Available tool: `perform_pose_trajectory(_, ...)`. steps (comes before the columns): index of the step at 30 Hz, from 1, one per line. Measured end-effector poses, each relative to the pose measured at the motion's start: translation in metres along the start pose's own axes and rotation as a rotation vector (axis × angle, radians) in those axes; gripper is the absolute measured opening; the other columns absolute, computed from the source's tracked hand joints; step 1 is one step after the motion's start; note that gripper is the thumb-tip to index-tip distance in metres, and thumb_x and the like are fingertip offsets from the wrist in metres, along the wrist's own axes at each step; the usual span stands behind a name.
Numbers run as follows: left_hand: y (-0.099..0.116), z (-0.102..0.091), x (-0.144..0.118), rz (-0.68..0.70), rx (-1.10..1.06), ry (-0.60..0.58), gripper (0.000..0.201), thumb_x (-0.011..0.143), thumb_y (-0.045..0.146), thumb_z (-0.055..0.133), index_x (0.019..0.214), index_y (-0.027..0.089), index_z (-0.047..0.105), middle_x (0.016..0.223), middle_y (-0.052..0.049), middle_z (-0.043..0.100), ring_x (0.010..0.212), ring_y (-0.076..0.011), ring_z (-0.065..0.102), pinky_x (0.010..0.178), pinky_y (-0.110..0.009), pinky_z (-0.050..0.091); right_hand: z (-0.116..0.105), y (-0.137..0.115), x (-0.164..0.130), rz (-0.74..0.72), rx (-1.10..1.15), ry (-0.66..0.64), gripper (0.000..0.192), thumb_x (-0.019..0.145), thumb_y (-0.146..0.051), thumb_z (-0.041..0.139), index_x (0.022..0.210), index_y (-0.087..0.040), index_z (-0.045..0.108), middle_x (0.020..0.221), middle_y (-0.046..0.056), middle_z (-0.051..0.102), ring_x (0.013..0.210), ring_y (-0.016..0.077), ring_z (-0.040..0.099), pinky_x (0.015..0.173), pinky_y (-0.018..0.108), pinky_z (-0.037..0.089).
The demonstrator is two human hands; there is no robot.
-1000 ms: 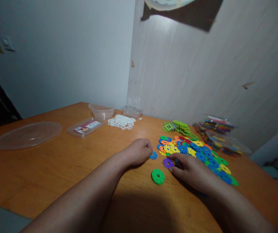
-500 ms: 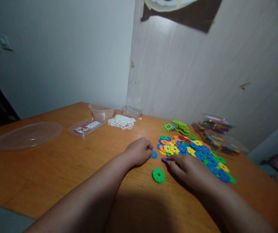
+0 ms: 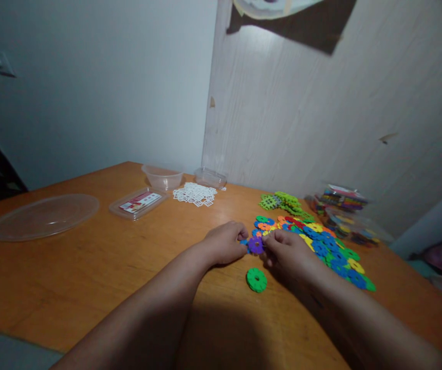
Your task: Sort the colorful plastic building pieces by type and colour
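Two hands (image 3: 224,241), one clear bowl (image 3: 163,177), one round lid (image 3: 42,216), uncounted discs (image 3: 321,241).

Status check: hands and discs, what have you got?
Left hand pinching blue disc; right hand pinching purple disc, the two meeting. Green disc loose on table. Nothing between.

Orange wooden table (image 3: 90,267), pale walls (image 3: 101,87), dim light

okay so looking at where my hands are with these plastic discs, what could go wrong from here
The purple disc and blue disc are pinched at fingertip level between the left hand and right hand; either might slip. The right hand sits against the pile, so a nudge could scatter it. The green disc lies loose below and might get knocked.
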State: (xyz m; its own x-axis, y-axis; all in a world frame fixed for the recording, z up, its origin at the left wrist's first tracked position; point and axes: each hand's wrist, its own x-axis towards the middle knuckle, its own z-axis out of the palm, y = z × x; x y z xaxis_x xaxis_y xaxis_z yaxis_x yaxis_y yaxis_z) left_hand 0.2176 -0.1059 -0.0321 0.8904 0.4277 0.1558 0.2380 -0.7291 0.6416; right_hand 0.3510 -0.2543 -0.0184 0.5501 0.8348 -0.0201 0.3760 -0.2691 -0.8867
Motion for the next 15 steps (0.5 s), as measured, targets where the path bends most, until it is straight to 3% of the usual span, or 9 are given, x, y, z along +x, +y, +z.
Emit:
perform_pose_trajectory(5,0.002,-0.002,-0.003,0.002,-0.048,-0.056,0.029,0.07,0.03,0.064,0.098,0.023,0.066,0.094,-0.001,0.069,0.081,-0.0169,0.062,0.067,-0.024,0.046,0.02,0.006,0.013,0.075,0.052,-0.014,0.029,0.084,-0.041,0.056,0.064,-0.02,0.056,0.05,0.001,0.061,0.043,0.013,0.057,0.044,0.023,0.038)
perform_pose_trajectory(9,0.002,-0.002,-0.002,0.002,0.044,-0.028,0.029,0.07,0.037,0.066,0.097,0.024,0.066,0.097,-0.002,0.067,0.083,-0.0185,0.061,0.063,-0.025,0.045,0.024,0.009,0.013,0.087,0.042,0.01,0.023,0.08,-0.036,0.057,0.063,-0.021,0.056,0.05,0.001,0.062,0.043,0.0131,0.057,0.045,0.023,0.037)
perform_pose_trajectory(15,0.0,-0.002,0.001,0.043,0.099,-0.016,0.028,0.072,0.036,0.064,0.096,0.023,0.069,0.098,-0.004,0.065,0.084,-0.0188,0.06,0.066,-0.025,0.045,-0.005,0.005,0.007,0.014,0.025,0.115,0.027,0.081,-0.046,0.059,0.068,-0.022,0.055,0.049,-0.003,0.056,0.044,0.0125,0.05,0.046,0.024,0.036)
